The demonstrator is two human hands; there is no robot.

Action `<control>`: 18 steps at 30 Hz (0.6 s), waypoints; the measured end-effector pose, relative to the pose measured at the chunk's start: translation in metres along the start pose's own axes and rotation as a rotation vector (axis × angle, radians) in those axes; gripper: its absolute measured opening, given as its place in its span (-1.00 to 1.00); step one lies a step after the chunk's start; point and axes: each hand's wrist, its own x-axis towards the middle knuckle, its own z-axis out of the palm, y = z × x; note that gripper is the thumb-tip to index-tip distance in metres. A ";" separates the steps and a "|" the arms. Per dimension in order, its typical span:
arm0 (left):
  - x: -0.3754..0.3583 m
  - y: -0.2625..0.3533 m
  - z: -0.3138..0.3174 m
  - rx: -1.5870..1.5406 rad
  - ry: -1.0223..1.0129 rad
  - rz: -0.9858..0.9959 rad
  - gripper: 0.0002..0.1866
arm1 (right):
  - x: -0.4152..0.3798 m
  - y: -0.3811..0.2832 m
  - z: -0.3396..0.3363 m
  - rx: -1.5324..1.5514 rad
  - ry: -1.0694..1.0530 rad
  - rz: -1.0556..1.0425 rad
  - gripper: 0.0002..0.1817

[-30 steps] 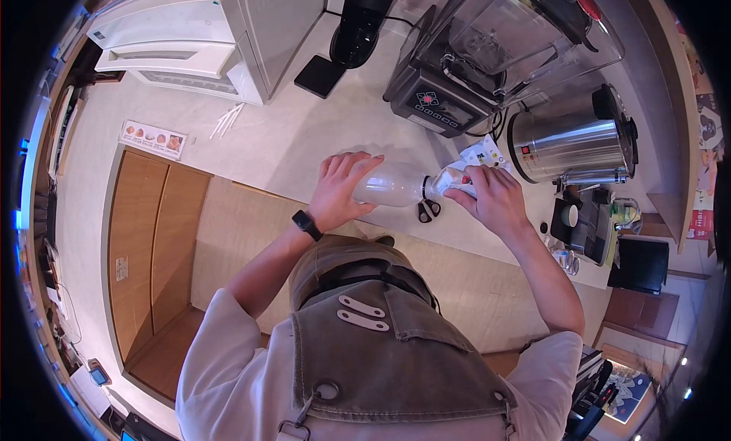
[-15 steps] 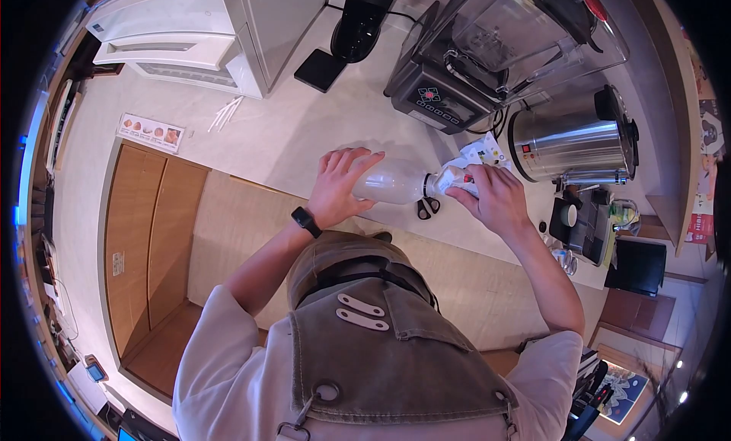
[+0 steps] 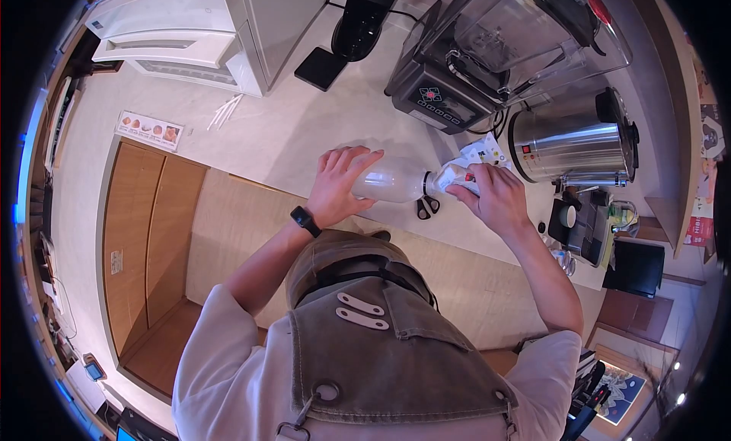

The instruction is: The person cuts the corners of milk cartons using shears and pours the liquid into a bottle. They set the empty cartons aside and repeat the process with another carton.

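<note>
A clear bottle or jar lies on its side over the counter, its dark-ringed neck to the right. My left hand is wrapped round its base end, thumb below and fingers above. At the neck, my right hand grips a white printed packet, whose end meets the bottle's opening. Another white printed package lies just behind my right hand. Black-handled scissors rest under the neck, their blades hidden.
A blender stands behind the bottle, and a steel urn at the right. Farther left are a black flat device, white sticks, a picture card and a white appliance. The counter's front edge runs below my hands.
</note>
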 end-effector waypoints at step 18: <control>0.000 -0.001 0.002 -0.024 0.023 -0.007 0.00 | 0.003 -0.002 -0.003 -0.009 0.008 -0.005 -0.42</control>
